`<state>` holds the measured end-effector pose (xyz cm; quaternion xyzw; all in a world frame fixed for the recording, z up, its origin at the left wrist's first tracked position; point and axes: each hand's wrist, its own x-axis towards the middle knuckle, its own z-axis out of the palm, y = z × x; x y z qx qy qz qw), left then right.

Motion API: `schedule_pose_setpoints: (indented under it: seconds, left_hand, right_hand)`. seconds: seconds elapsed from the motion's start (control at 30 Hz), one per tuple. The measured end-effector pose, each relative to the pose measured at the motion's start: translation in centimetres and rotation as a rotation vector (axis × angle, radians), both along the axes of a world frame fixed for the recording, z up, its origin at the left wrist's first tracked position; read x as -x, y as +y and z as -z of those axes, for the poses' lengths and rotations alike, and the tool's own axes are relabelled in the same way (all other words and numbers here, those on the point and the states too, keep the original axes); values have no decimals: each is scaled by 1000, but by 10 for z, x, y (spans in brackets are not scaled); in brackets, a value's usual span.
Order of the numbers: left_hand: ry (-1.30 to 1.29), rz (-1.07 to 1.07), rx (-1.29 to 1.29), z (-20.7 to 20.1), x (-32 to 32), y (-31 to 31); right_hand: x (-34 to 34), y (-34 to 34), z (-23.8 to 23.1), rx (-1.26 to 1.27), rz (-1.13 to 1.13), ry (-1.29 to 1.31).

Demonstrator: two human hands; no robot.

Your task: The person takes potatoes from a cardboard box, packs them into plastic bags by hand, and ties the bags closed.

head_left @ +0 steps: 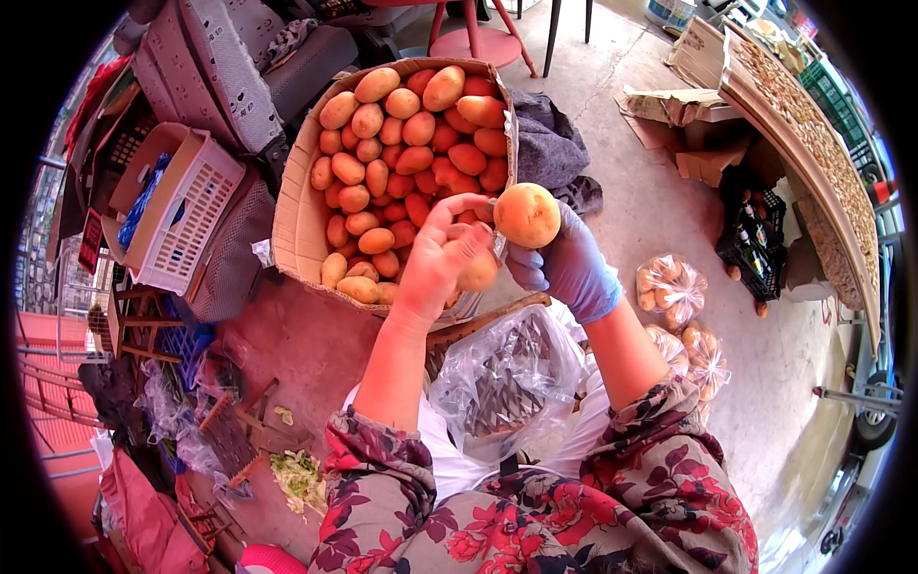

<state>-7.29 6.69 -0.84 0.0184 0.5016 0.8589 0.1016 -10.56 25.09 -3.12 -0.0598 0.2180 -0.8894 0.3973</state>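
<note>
Gap between filled bags (671, 291) and black crate (753, 241), cardboard box (298, 222) blocking ahead, plastic bag (550, 356) nearer

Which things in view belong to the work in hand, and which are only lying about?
In use, it seems:
potato in the right hand
potato carton
central clear bag
probably the filled bags at right

Lying about:
white basket
red stool
leafy scraps

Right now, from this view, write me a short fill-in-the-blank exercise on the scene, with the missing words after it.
1. The colour of the glove on the right hand is ____.
2. The box of potatoes is made of ____.
3. The filled clear bags lie to the ____ of the box.

Missing words: blue; cardboard; right.
</note>
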Motion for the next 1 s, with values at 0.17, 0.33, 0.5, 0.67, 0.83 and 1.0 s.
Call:
schedule_pose_setpoints:
  seconds: [0.17, 0.33, 0.5, 0.67, 0.83, 1.0]
  left_hand:
    - [167, 64, 402, -1, -4, 23]
    - [216, -49, 683, -7, -7, 24]
    - [236, -72, 771, -14, -9, 19]
    - [210, -34, 674, -6, -6, 7]
    - [236, -101, 689, -4, -3, 9]
    - [238, -122, 765, -5, -3, 11]
  right_hand:
    - [-6, -7, -5, -637, 245, 363]
    - [1, -10, -5, -755, 793, 803]
    - [-6, 16, -45, -862, 573, 1429]
    - [-5, 16, -42, -926, 551, 1506]
    - [-4, 14, -39, -1173, 685, 1730]
    - [1, 12, -46, -1169, 651, 1727]
